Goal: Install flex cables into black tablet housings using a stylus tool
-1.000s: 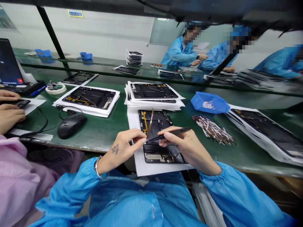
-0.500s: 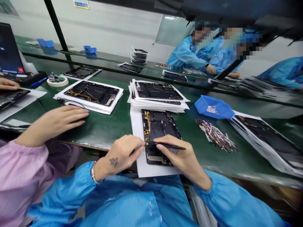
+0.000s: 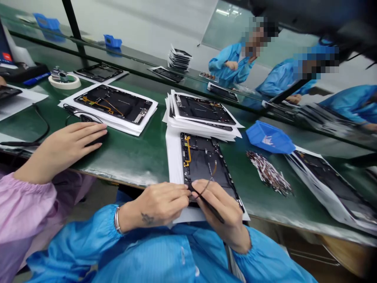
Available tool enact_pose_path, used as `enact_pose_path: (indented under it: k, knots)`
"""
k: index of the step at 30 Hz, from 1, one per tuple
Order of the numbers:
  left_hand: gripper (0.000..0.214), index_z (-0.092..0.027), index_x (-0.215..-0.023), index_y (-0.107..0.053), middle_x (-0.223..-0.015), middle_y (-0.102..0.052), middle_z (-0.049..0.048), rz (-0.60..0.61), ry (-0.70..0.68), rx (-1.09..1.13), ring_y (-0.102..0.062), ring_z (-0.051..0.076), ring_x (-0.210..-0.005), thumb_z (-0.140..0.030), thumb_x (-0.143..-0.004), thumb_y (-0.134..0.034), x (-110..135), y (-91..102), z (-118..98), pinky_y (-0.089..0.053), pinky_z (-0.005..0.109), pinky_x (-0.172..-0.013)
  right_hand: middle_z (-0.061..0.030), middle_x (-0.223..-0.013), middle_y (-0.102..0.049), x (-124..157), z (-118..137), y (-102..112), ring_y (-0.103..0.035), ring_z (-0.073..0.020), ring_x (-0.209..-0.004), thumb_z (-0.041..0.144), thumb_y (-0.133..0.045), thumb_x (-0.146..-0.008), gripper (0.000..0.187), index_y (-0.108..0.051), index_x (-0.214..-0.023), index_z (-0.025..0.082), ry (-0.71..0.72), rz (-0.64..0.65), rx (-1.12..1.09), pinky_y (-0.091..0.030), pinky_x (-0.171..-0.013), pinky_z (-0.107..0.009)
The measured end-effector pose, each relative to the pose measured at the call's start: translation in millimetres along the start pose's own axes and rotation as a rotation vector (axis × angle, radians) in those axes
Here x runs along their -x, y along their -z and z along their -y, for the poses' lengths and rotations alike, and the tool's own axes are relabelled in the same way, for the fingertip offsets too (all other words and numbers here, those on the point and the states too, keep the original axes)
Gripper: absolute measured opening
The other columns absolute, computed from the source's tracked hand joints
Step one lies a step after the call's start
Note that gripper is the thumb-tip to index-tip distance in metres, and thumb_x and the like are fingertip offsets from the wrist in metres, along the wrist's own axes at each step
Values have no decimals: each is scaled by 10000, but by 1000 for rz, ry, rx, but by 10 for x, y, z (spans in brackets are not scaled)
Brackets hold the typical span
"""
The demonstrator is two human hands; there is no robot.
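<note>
View: head
Left hand: against right hand, grip unclear
Right hand: clamped on black stylus
Tablet frame: on white paper, near counter front edge
Co-worker's hand: on mouse
Right: blue tray, cable pile

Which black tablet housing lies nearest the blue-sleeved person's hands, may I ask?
The black tablet housing on the front white sheet, beneath the left hand and right hand.
</note>
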State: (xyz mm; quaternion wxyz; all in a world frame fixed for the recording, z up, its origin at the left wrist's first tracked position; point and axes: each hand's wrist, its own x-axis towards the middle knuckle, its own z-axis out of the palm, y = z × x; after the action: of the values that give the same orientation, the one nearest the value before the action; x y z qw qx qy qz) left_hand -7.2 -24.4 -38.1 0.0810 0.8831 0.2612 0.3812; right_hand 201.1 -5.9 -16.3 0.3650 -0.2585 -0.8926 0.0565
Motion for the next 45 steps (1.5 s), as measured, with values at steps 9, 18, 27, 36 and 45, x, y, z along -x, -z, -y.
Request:
enact_pose_path:
  k: [9,18,27,36,45]
  knots:
    - [304,-129,-987,-657,-1154,-712,97,29,46,44,-651,243,-1138,-122,-968,-353,-7,7,-3,-552,377,-965,-144,-936,-725,55,-46,-31,-712,-273,-930,19,-583,-892,434,-597,-1308,142,93,-57,119,-619,-770,-389]
    - [291,-130,-924,-641,-1118,-722,91,-28,-3,-111,-673,202,-1096,-128,-979,-356,7,-37,-1,-579,299,-916,-139,-999,-727,120,-92,-41,-699,-279,-1004,60,-550,-927,470,-546,-1387,158,113,11,65,-617,-820,-407]
    - [219,-133,-940,-624,-1085,-727,119,-74,-6,-81,-676,213,-1091,-112,-958,-406,5,-61,-2,-581,324,-921,-150,-1016,-721,161,-93,-64,-692,-286,-1018,52,-555,-923,496,-526,-1407,159,101,3,106,-612,-812,-409]
    - [210,-132,-958,-618,-1094,-728,97,-82,-21,-82,-681,209,-1080,-115,-965,-409,7,-59,5,-576,315,-922,-147,-1009,-729,86,-46,-20,-713,-259,-966,50,-576,-922,401,-599,-1305,167,58,-25,121,-614,-801,-367]
    - [175,-124,-1015,-605,-1053,-725,101,-91,114,69,-693,200,-1013,-136,-984,-434,-4,-19,-19,-555,289,-871,-72,-938,-744,26,-45,53,-716,-223,-871,127,-635,-905,191,-735,-1031,231,-337,-165,-186,-605,-777,-330]
